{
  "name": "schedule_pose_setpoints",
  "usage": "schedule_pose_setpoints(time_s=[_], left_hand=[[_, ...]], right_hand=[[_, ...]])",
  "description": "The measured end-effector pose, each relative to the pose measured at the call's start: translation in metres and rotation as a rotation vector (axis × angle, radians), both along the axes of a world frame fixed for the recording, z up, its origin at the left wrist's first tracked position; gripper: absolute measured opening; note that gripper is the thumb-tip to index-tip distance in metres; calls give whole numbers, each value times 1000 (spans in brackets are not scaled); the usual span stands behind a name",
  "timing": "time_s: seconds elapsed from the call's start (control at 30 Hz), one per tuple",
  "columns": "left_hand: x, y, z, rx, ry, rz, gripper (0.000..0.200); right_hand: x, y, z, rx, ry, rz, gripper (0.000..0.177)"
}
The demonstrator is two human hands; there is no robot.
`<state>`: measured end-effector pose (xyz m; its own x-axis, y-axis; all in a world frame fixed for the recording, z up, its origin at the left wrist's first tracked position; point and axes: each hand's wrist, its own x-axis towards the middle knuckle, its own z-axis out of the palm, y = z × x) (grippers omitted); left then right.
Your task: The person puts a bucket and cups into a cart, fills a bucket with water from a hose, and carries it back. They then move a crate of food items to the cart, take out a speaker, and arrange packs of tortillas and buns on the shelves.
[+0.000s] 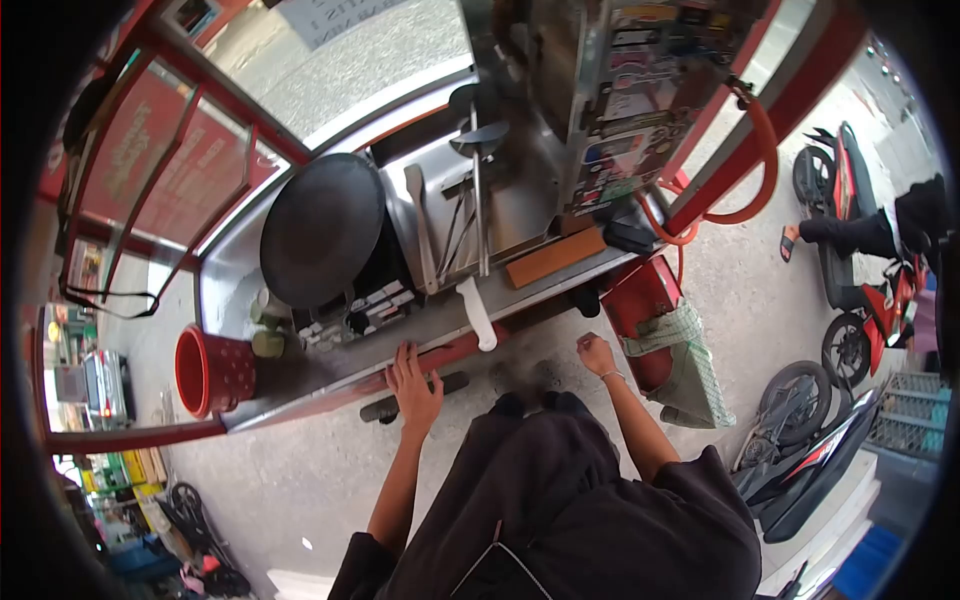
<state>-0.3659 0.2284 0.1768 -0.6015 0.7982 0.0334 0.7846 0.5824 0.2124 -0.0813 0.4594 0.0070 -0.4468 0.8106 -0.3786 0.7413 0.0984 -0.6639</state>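
My left hand has its fingers spread against the front edge of the cart counter. Just right of it, a knife with a white handle juts over that edge. Over the ground hangs my right hand, its fingers curled in; whether anything is inside is hidden. It is touching nothing that I can see, between the counter and a red bin with a checked cloth. A dark round pan stands on the stove. Beside it lie a wooden spatula and a long-handled ladle.
A red perforated basket stands at the counter's left end. An orange-brown block lies near the front edge. An orange hose loops off the cart's right side. Parked motorcycles and a person's leg are at right.
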Motion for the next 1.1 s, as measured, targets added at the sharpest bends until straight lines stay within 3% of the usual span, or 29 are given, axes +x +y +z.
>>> schedule_pose_setpoints(time_s=[0.03,0.1,0.17,0.23,0.33,0.4,0.43,0.47,0.5,0.57,0.7,0.8,0.9,0.97,1.03,1.1], left_hand=[[2,-9,0,-9,-5,17,59],[8,-17,12,36,65,14,66],[16,-37,7,24,36,75,69],[26,-69,-18,23,-89,166,69],[56,-143,-101,-134,-283,348,58],[80,-188,-134,-456,-712,459,50],[96,-223,-165,-510,-792,411,42],[107,-235,-165,-524,-966,444,43],[133,-288,-253,-599,-1024,271,46],[158,-308,-229,-552,-1149,500,46],[156,-268,-214,-359,-1165,646,48],[125,-222,-173,-185,-981,487,46],[100,-181,-136,-139,-977,582,42],[88,-173,-135,149,-965,659,38],[74,-179,-134,176,-991,685,37],[66,-200,-157,147,-1029,646,36]], right_hand=[[-10,-5,-1,63,93,83,16],[-37,-13,14,-83,265,52,18],[-74,-16,92,-516,500,65,26],[-108,-22,154,-806,540,105,32],[-150,-41,154,-906,757,58,36],[-165,-42,156,-888,739,55,34],[-170,-42,157,-856,731,35,33],[-172,-43,156,-860,720,46,33],[-173,-43,156,-838,715,58,34],[-176,-45,158,-819,707,91,34],[-161,-37,160,-747,695,199,38],[-139,-18,170,-983,529,86,28],[-106,-18,121,-1265,322,165,18],[-99,-38,69,-923,-128,641,24],[-133,-84,85,-892,-237,836,20],[-203,-138,144,-853,21,1112,19]])
